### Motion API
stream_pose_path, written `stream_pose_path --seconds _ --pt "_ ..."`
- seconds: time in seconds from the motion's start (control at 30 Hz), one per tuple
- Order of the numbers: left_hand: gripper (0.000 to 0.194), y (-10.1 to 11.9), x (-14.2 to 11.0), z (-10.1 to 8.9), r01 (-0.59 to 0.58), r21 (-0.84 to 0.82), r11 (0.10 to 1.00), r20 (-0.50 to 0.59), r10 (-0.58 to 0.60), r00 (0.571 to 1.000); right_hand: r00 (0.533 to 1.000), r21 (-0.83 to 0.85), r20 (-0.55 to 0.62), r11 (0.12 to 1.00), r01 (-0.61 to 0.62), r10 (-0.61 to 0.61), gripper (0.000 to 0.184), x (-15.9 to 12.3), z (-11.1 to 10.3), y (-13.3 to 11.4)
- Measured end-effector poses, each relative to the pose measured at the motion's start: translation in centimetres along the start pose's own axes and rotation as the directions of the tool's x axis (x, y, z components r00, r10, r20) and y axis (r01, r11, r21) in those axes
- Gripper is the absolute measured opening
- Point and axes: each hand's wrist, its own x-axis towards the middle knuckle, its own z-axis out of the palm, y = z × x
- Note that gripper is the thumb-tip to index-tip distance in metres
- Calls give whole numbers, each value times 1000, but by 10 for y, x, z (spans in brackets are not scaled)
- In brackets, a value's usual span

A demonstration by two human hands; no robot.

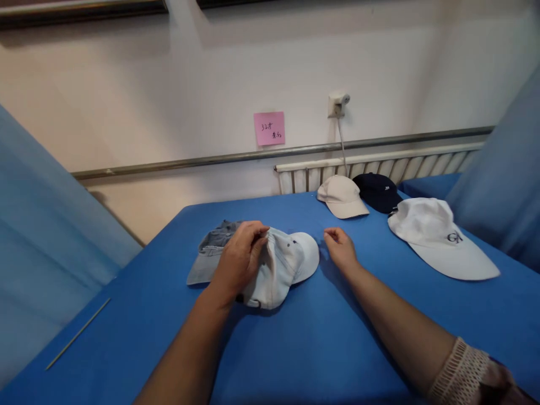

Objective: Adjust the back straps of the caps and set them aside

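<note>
The pale cap (280,270) lies near the middle of the blue-covered table (291,365), its brim toward the right edge. The left hand (244,256) has it by the crown, the cloth pinched between thumb and fingertips drawn nearly together. The right hand (338,246) is just beyond the tip of that brim, apart from it, fingers curled in to the thumb with nothing showing in their grasp.

Behind the left hand sits the gray cap (205,267), its brim toward the left edge; the hand hides whether the two caps touch. Near the far edge, right of its middle, is the beige cap (340,194), with the navy cap (377,191) just beside it at the far right corner. The white cap (430,230), dark letters on its front, lies near the right edge. A thin stick (78,334) runs alongside the left edge. Beyond the far edge stands a radiator (405,167).
</note>
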Motion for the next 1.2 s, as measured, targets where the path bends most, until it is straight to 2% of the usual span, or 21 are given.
stream_pose_path --seconds 0.07,0.13,0.2,0.27,0.3,0.37,0.43,0.5,0.6,0.7,0.77,0.83,0.9,0.97,1.07,1.13,1.2 --pt "15 9 10 0 -33 -17 999 9 34 999 997 15 -17 997 -71 71 30 2 -12 -5" --pt "15 19 22 3 -55 -44 998 36 57 998 980 48 30 979 -196 195 34 -1 -29 -10" --pt "15 28 35 8 -69 -69 995 74 75 994 900 93 185 905 -415 394 41 -8 -49 -14" --pt "17 33 48 17 -84 -81 993 98 92 991 797 90 347 828 -554 495 47 -18 -68 -16" --pt "17 35 54 23 -99 -86 991 103 107 989 759 95 420 807 -583 498 47 -23 -77 -17" --pt "16 35 66 35 -137 -98 986 99 147 984 715 144 541 789 -597 442 43 -32 -91 -18" --pt "15 34 76 48 -170 -106 980 93 179 979 718 222 590 781 -584 369 36 -37 -101 -17" --pt "16 33 85 61 -177 -87 980 97 185 978 774 308 536 775 -552 338 30 -39 -110 -15" --pt "18 33 92 77 -170 -43 984 83 174 981 882 453 329 764 -460 336 27 -37 -122 -8" --pt "25 36 82 91 -105 -75 992 -29 104 994 927 551 149 750 -366 343 27 -35 -136 2" --pt "31 34 62 101 -27 -137 990 -91 15 996 936 580 63 750 -317 346 27 -35 -146 8" --pt "32 27 35 112 57 -212 976 -58 -71 996 942 598 -11 758 -262 334 25 -35 -156 14" --pt "28 16 7 125 166 -254 953 50 -159 986 942 605 -94 770 -203 322 22 -35 -164 18" --pt "24 3 -14 137 237 -259 936 243 -175 954 929 601 -188 785 -148 319 20 -34 -170 22" --pt "21 -11 -27 149 351 -253 901 374 -244 895 897 608 -306 791 -74 320 17 -34 -174 24" --pt "20 -14 -27 153 375 -253 892 398 -258 881 878 624 -341 779 -55 336 16 -35 -175 25" --pt "20 -14 -25 153 346 -253 903 415 -222 882 858 618 -365 784 -66 361 16 -38 -175 26"
